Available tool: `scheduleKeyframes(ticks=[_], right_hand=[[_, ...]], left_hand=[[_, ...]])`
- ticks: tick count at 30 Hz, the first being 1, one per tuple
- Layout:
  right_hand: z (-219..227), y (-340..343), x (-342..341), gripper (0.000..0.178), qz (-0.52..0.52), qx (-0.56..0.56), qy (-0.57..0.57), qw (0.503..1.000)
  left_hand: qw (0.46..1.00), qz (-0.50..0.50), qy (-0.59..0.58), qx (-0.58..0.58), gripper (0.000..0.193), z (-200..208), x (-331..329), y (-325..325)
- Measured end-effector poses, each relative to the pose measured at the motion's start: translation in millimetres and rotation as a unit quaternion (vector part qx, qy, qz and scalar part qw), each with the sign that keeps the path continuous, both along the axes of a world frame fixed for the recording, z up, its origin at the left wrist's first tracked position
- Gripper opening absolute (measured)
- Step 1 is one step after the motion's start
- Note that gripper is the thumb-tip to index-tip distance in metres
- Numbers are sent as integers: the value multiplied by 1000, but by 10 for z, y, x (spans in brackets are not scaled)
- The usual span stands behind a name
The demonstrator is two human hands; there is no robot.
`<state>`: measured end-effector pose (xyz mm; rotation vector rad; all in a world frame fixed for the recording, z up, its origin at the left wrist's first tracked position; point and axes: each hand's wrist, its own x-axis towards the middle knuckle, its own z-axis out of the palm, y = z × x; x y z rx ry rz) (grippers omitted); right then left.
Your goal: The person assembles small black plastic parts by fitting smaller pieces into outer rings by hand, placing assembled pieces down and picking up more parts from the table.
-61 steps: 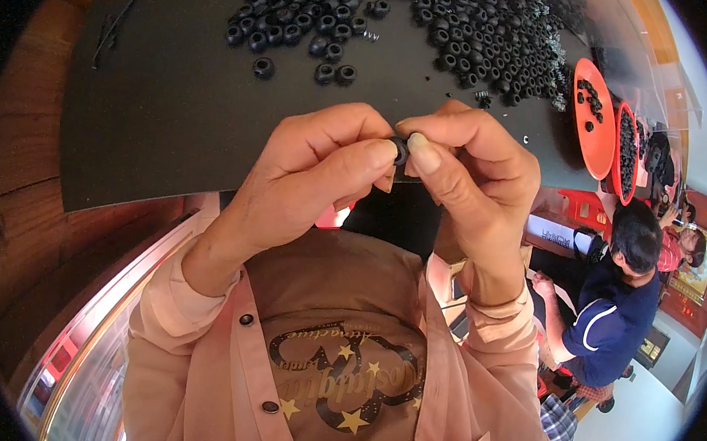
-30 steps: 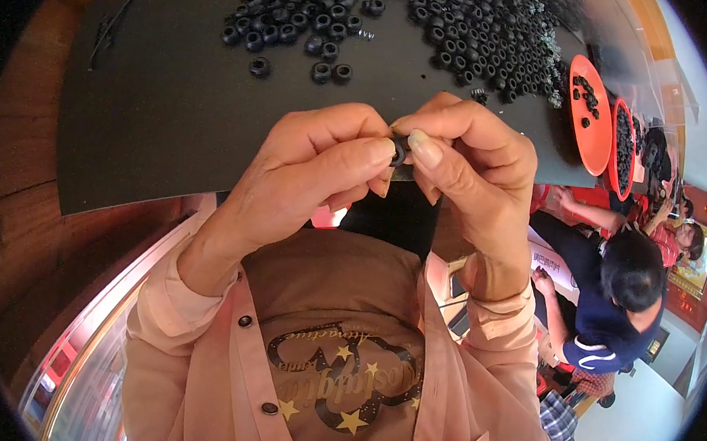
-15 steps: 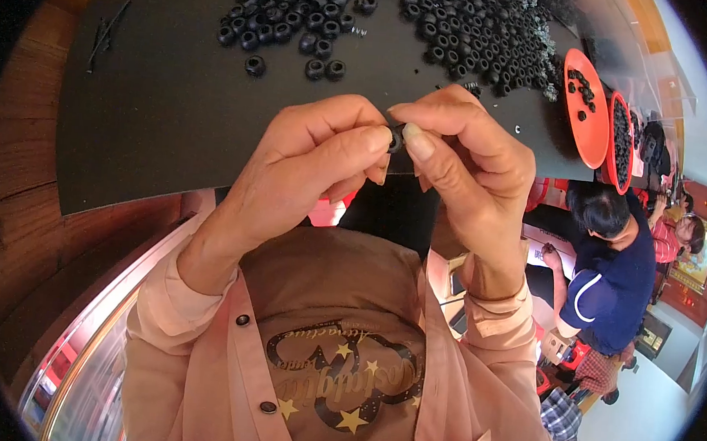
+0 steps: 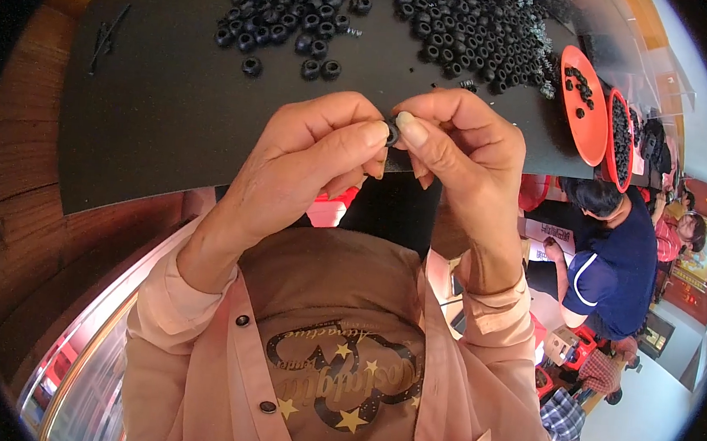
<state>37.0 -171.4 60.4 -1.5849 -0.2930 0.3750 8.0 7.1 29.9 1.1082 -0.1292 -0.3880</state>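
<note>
My left hand (image 4: 305,156) pinches a small round black piece with a hole (image 4: 392,133) between thumb and fingertips, just past the near edge of the dark table. From the other side my right hand (image 4: 477,159) closes in, its thumb and index finger pressed together at the piece. Whether something tiny sits in the right fingertips is hidden. Beyond my hands lies a heap of like black hollow pieces (image 4: 464,40), with a looser group (image 4: 281,19) left of it. Several stray pieces (image 4: 311,69) and a small metal spring (image 4: 468,85) lie nearer.
At the right edge stand an orange-red dish (image 4: 589,130) with a few black bits and a red bowl (image 4: 618,149) full of them. Thin black sticks (image 4: 106,39) lie far left. A person in a dark blue shirt (image 4: 616,272) works at the right, with others behind.
My right hand has shifted slightly left, and its thumb now lies against the black piece. The left hand keeps its pinch. The person at the right has leaned a little lower.
</note>
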Motion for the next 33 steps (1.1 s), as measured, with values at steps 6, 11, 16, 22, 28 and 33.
scheduleKeyframes(ticks=[6, 11, 16, 22, 28, 33], right_hand=[[-446, -251, 261, 14, 12, -118, -374, 920], [-383, -201, 102, 35, 21, -135, -325, 936], [-448, -144, 131, 39, 0, -158, -428, 890], [-478, -95, 111, 37, -14, -167, -453, 876], [-530, -27, 104, 33, -38, -122, -471, 873], [-536, -19, 97, 32, -25, -128, -486, 864]], left_hand=[[999, 29, -19, 11, 23, -309, 169, -289], [998, 54, -11, 14, 19, -288, 122, -284], [996, 76, -28, 41, 20, -247, 87, -270], [995, 68, -36, 56, 20, -258, 55, -247], [996, 63, -36, 43, 20, -275, 3, -258], [992, 52, -71, 87, 21, -241, 1, -206]])
